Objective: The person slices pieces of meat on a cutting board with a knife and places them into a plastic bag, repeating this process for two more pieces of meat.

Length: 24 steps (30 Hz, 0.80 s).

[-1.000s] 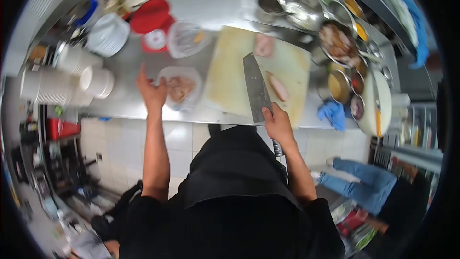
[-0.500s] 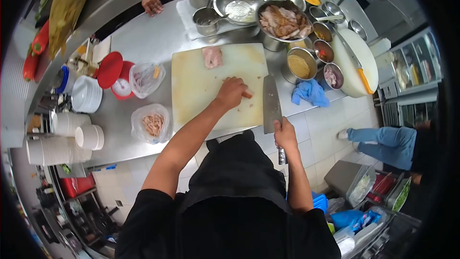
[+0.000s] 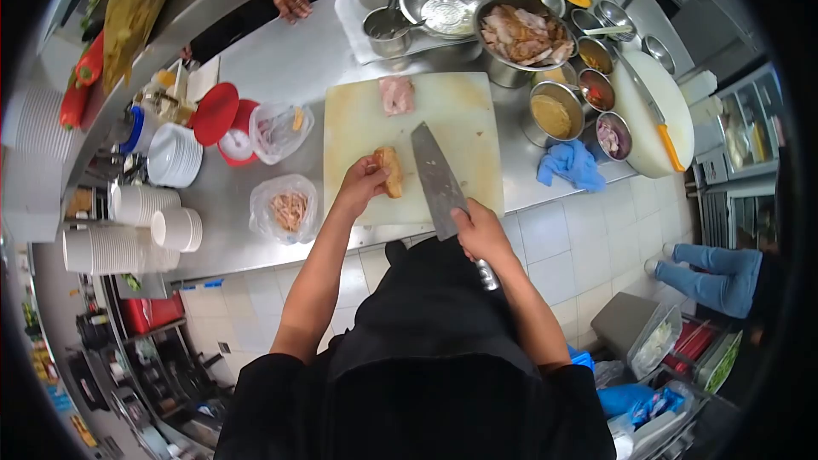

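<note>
Closest to you, at the lower centre of the frame, your black cloth apron (image 3: 426, 315) hangs in soft, matte folds. Just beyond it, right of centre, your right hand (image 3: 482, 234) is clamped on a cleaver (image 3: 436, 175); the rounded metal butt of its handle shows below your fist. The broad, dull grey blade, flecked with small bits, slants up and to the left over the cutting board (image 3: 456, 106). Left of the blade, near the middle of the frame, your left hand (image 3: 365, 181) has its fingers closed on a browned piece of meat (image 3: 390, 172), long, rounded and rough-skinned, over the left part of the board.

The board is a pale, yellow-stained slab, scattered with crumbs. To its left, a clear, crinkled plastic bag (image 3: 262, 220) holds pale, thin strips of meat (image 3: 289, 211). To its right lies a rumpled blue cloth (image 3: 573, 164). Farther up, a pale pink slab of meat (image 3: 397, 95) lies flat near the board's far edge. At the upper right, a rounded metal bowl (image 3: 511, 71) is heaped with glossy, brown-edged meat pieces (image 3: 527, 31). At the upper left of the frame, another person's hand (image 3: 292, 2) is at the far edge of the smooth steel counter (image 3: 273, 55).
</note>
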{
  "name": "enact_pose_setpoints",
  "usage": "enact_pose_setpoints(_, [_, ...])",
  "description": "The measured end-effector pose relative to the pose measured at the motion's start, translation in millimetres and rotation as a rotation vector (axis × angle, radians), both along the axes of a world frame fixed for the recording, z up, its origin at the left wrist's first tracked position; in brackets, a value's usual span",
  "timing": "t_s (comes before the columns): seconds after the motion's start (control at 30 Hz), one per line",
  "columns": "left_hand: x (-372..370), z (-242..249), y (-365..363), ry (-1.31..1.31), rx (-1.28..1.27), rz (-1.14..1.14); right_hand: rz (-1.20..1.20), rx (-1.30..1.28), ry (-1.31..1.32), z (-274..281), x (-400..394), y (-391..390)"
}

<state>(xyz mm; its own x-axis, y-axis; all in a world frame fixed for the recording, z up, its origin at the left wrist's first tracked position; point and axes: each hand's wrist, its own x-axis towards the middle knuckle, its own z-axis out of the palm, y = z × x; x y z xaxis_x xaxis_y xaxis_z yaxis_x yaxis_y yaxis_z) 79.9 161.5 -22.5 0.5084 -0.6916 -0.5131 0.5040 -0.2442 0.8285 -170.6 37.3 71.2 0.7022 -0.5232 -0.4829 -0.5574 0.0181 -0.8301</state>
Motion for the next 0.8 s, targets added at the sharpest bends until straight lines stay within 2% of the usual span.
enact_pose_setpoints(0.03, [-1, -2, 6, 0.004, -0.001, 0.021, 0.021, -0.001, 0.004, 0, 10, 3])
enact_pose_setpoints(0.1, [-3, -3, 14, -0.478, 0.222, -0.047, 0.072, 0.091, -0.028, 1, 30, 6])
enact_pose_setpoints(0.13, [-6, -3, 17, -0.474, 0.225, -0.030, 0.090, 0.091, -0.026, -1, 37, 7])
enact_pose_setpoints(0.2, [-9, -4, 21, -1.300, 0.623, 0.039, 0.111, 0.116, -0.001, -6, 51, 9])
enact_pose_setpoints(0.23, [-6, -9, 24, -1.291, 0.640, 0.052, 0.130, 0.120, 0.004, -7, 56, 9])
enact_pose_setpoints(0.3, [3, -15, 26, -0.723, 0.321, 0.071, 0.102, 0.238, 0.036, -10, 64, 6])
enact_pose_setpoints(0.47, [2, -16, 22, -0.736, 0.370, 0.100, 0.071, 0.306, 0.052, -6, 74, 3])
enact_pose_setpoints(0.57, [2, -13, 23, -0.753, 0.309, 0.026, 0.115, 0.248, 0.088, 6, 75, 7])
enact_pose_setpoints(0.8, [0, -20, 19, -0.759, 0.326, 0.081, 0.329, 0.048, 0.246, 20, 66, 23])
